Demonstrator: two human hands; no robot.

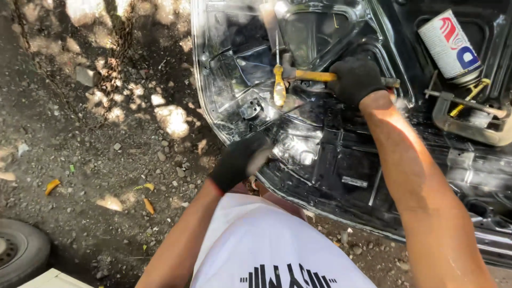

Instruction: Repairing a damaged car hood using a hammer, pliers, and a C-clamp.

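Right hand (pixel 354 80), in a black glove, is closed tight around the yellow handle of a hammer (pixel 306 76); the handle runs level to the left, and the hammer's head sits just beside a screwdriver (pixel 279 80) with a yellow grip, which lies on the black car door panel (pixel 341 160) with its thin shaft pointing up the frame; whether hammer and screwdriver touch cannot be told. Left hand (pixel 239 160), also in a black glove, rests curled on the lower edge of the same panel, near a bright glare patch on the metal; it is blurred, and whether it holds anything cannot be told.

The panel lies flat on gravel ground (pixel 106 133), glossy and pressed with ribs and openings; 1 cylindrical can (pixel 450 47), white with red and blue markings, lies tilted in a recess at the panel's upper right; just below it a metal C-clamp (pixel 469 120) rests on the panel, with a yellow-wrapped piece beside its screw. Both bare forearms reach in from below, over a white shirt (pixel 266 245) with black print. At the lower left corner, part of a tyre (pixel 21 250) shows on the ground; small yellow scraps lie scattered across the gravel, well apart from the hands.
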